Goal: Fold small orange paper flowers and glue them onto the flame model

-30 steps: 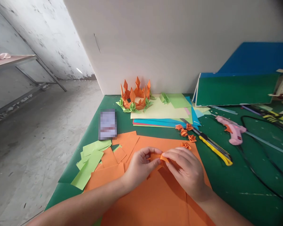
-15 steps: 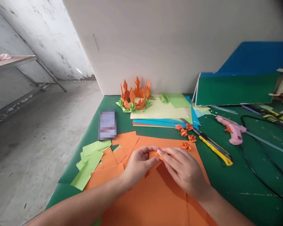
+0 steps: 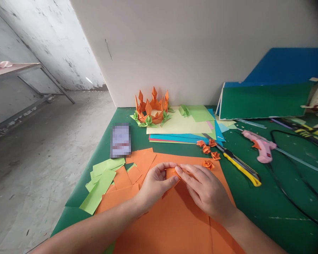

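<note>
Between my two hands is a small piece of orange paper [image 3: 170, 173], partly hidden by the fingers. My left hand [image 3: 156, 181] pinches it between thumb and forefinger. From the other side my right hand [image 3: 206, 188] grips its edge with the fingertips. Both hands are just above a large orange sheet [image 3: 172, 225]. Several small folded orange paper flowers [image 3: 208, 164] lie beyond my right hand. A folded orange paper crown [image 3: 152, 109] with green leaf shapes at its base stands at the back.
A yellow utility knife [image 3: 238, 165] and a pink glue gun [image 3: 262, 144] with a black cord lie at right. Green paper pieces [image 3: 102, 188] and a pixelated rectangular object [image 3: 121, 140] are at left. Coloured sheets [image 3: 175, 123] and a green board [image 3: 265, 100] are behind.
My fingers have shifted very slightly on the orange paper, which is tilted a little differently. The other things have stayed in place.
</note>
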### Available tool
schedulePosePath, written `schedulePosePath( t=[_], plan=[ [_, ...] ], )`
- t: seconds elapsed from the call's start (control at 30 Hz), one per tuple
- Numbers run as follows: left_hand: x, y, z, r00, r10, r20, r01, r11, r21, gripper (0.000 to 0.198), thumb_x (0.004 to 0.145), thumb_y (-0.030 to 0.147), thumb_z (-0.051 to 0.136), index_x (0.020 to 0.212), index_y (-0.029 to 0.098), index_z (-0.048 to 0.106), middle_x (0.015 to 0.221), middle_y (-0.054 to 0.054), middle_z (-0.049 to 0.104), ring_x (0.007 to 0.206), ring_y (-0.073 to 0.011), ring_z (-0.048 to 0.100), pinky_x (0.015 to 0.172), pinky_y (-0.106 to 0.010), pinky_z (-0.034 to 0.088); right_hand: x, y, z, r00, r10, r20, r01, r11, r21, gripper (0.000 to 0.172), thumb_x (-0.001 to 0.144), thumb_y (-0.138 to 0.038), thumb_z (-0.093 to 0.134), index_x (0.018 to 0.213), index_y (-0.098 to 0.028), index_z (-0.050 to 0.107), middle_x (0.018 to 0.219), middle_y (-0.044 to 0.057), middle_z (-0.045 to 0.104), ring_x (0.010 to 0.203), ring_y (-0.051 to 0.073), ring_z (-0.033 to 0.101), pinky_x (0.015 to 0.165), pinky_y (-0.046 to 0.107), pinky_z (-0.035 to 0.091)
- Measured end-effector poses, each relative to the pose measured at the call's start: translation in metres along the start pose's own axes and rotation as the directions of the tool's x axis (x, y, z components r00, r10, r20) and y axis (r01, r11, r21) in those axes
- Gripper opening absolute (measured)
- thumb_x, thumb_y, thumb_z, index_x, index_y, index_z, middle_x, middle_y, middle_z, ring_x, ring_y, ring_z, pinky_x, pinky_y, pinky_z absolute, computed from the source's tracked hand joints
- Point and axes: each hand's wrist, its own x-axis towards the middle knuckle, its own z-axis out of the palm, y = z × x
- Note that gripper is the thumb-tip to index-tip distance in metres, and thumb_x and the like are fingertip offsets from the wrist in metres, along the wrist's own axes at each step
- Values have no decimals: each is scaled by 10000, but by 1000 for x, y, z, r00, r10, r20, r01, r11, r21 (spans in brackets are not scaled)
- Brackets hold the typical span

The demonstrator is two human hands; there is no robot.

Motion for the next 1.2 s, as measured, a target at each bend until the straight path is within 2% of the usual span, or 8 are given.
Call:
schedulePosePath(
  t=[0.33,0.47,0.57,0.7,0.8,0.87,1.03,1.2],
  plan=[
    [0,0,-3,1000,-3,8,3,994,-107,414,721,399,779,1063,216,637,755,25,583,461,-28,416,398,-174,317,1,0,1,1000,20,12,-20,1000,11,602,915,-52,409,1477,-265,361,1211,88,658,1052,248,618,836,418,555],
    [2,-4,-4,1000,15,-7,-15,992,-122,370,735,394,767,1021,197,639,792,-8,607,543,-61,497,451,-182,373,-1,0,2,996,86,28,-89,982,165,578,924,-49,392,1447,-294,411,1212,79,648,1077,230,606,856,402,547],
    [2,-5,-2,996,77,-41,-81,993,-86,350,740,369,763,1006,212,597,872,-5,574,593,-65,483,428,-163,364,-1,-2,3,964,262,33,-254,884,392,456,948,-112,420,1344,-311,527,1190,56,650,1090,197,612,871,346,554],
    [1,-5,3,976,198,-85,-201,979,-29,332,712,326,780,957,208,590,1018,-28,555,756,-100,514,534,-179,447,1,-7,5,860,505,79,-453,681,575,257,911,-271,577,1166,-268,615,1033,36,692,903,171,664,786,287,575],
    [-1,-7,6,968,246,-46,-247,969,-4,277,718,285,768,916,196,597,969,-34,580,843,-132,541,679,-225,486,4,-11,5,849,521,91,-467,658,591,88,862,-310,651,914,-239,658,857,16,672,751,153,630,679,257,550],
    [-1,-9,7,960,279,-20,-278,960,39,233,739,262,747,911,197,604,941,-33,595,856,-141,549,711,-237,476,5,-12,6,848,525,74,-454,647,613,67,866,-282,645,825,-229,638,783,3,641,710,141,608,652,246,525],
    [-1,-12,6,962,273,-20,-269,956,112,204,731,240,750,884,188,626,908,-33,606,805,-127,527,695,-234,451,6,-14,5,836,545,60,-439,600,669,124,877,-236,624,755,-215,616,722,-3,606,690,136,595,633,242,481],
    [0,-12,5,981,193,0,-193,979,65,244,705,279,774,863,178,618,836,-18,557,689,-98,495,552,-202,416,7,-14,1,813,565,141,-489,531,692,209,895,-262,600,694,-207,606,652,-13,562,606,119,538,586,238,429]
  ],
)
